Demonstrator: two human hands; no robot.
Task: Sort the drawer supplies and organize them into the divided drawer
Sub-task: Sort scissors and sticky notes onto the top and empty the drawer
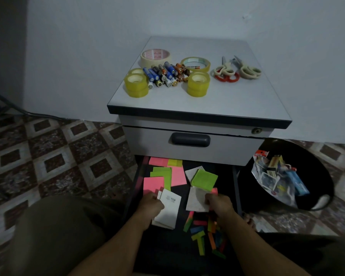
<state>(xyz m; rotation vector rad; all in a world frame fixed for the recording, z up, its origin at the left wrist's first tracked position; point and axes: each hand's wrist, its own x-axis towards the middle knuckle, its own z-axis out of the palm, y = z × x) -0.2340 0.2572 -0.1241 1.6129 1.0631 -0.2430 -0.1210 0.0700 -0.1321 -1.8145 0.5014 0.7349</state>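
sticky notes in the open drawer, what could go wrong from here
1. The left hand grips a white note pad and the right hand a grey note pad; either could slip and scatter the loose index tabs below.
2. The loose batteries on the cabinet top may roll if it is jolted.

On the cabinet top (pixel 237 92), tape rolls (pixel 136 84), a heap of batteries (pixel 167 73) between them and scissors (pixel 237 69) to the right are laid out. In the open lower drawer (pixel 236 188), pink, green and white note pads (pixel 204 179) are scattered, with coloured strips (pixel 201 236) nearer the front. A black bin (pixel 317 162) is set on the tiled floor (pixel 58 156) beside it.
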